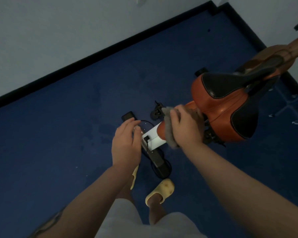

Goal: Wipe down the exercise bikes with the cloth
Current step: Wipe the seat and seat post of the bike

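Note:
An exercise bike stands on the blue floor, seen from above, with an orange and black saddle (227, 103) and an orange and white frame (156, 136) below it. My right hand (186, 126) grips a grey-brown cloth (169, 133) and presses it against the orange frame just under the saddle's rear. My left hand (126, 143) hovers with relaxed fingers above the bike's rear base bar (156, 162) and holds nothing. The cloth hides part of the frame.
A black cable (155, 167) loops on the floor by the base bar. A pedal (156, 112) sticks out left of the frame. My feet in yellow slippers (162, 189) stand close behind the bike. Grey wall (58, 40) with black skirting runs along the back.

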Action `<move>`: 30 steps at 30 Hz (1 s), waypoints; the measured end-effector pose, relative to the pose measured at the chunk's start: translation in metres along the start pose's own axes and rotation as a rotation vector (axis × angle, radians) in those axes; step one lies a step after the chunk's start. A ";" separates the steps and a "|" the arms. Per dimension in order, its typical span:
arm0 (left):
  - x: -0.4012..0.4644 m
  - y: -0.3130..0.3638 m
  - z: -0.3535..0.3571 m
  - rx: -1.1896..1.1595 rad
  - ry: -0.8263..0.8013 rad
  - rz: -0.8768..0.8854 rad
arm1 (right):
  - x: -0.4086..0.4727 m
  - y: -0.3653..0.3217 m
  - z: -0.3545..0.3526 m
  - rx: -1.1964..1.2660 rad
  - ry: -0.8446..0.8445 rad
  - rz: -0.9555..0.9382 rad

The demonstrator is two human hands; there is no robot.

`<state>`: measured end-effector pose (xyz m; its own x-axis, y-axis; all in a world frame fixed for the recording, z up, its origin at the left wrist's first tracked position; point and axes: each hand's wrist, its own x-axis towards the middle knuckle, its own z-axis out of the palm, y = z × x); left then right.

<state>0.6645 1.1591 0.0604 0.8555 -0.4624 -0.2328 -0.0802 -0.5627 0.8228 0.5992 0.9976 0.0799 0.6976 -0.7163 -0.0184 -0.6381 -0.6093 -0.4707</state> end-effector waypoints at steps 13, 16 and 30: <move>0.000 -0.003 0.001 -0.017 -0.032 0.003 | -0.010 0.023 -0.011 -0.212 -0.326 -0.692; 0.001 -0.008 0.002 0.000 -0.034 -0.009 | 0.017 0.008 -0.013 -0.149 -0.422 -0.398; 0.001 0.001 0.004 -0.018 0.001 0.029 | -0.006 0.018 -0.010 -0.178 -0.312 -0.610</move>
<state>0.6636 1.1553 0.0585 0.8536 -0.4778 -0.2077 -0.0960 -0.5362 0.8386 0.5802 0.9871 0.0803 0.9915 -0.1148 -0.0616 -0.1287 -0.9364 -0.3266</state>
